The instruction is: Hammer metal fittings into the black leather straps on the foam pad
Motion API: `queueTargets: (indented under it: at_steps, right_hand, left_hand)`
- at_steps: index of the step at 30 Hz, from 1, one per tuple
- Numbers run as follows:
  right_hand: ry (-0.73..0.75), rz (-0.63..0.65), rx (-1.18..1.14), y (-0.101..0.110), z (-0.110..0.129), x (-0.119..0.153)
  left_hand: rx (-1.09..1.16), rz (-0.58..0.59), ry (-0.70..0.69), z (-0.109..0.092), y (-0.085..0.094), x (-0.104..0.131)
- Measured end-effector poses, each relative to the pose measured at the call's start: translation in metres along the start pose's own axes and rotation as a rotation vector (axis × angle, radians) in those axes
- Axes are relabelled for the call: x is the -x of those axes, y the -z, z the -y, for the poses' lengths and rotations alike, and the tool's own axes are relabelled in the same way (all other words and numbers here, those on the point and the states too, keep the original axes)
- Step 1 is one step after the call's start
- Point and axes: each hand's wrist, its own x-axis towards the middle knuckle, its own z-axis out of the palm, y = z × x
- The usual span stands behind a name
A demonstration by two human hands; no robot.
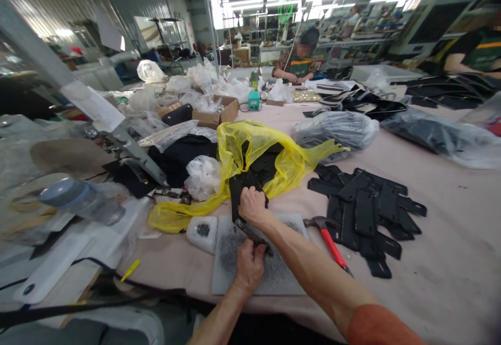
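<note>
Board (227, 277), grey, rectangular and speckled, near centre; above it left hand (249, 268) pinches dark narrow piece (249, 230), right hand (251, 204) curled at black flat material (236, 193) by translucent yellow plastic bag (287, 178), can't tell exact grip. Red-handled claw hammer (331, 240) at board's right, heap of black flat slotted pieces (364, 206) farther right.

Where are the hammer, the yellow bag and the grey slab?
Hammer (332, 246): head view, on its red handle.
Yellow bag (289, 171): head view, on its right side.
Grey slab (225, 281): head view, near its bottom-left corner.
</note>
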Motion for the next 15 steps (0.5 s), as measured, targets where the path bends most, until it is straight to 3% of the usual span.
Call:
queueTargets:
  at_steps: [8, 12, 15]
  right_hand:
    - [-0.063, 0.027, -0.123, 0.004, -0.007, -0.003]
    - [-0.084, 0.039, -0.254, 0.013, -0.035, 0.010]
    - [-0.130, 0.025, -0.355, 0.018, -0.065, 0.044]
  left_hand:
    - [-0.005, 0.000, 0.028, 0.004, -0.001, 0.001]
    - [0.004, -0.001, 0.022, 0.001, 0.001, 0.000]
    - [0.006, -0.004, 0.025, -0.001, 0.003, 0.000]
